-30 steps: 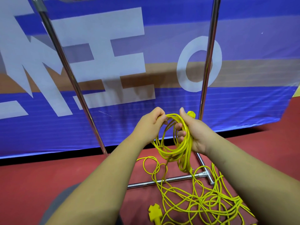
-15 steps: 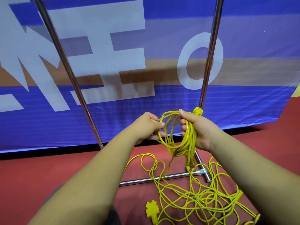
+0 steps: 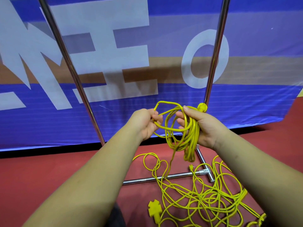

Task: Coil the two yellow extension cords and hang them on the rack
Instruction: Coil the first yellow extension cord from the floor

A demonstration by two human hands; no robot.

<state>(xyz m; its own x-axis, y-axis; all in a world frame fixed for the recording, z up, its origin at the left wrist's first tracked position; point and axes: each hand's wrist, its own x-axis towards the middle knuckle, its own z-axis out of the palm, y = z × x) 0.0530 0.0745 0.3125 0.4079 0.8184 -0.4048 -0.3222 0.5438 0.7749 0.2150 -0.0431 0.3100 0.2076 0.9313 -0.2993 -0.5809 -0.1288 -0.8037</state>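
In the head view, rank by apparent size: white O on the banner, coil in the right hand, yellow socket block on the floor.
1. White O
2. Coil, nearer the camera
3. Socket block

Bright, even indoor light from above, soft shadows of rack poles (image 3: 68,63) on banner (image 3: 246,104), glare streaks on chrome, wide-angle bend twd edges, forearms slightly soft at bottom, centre sharp
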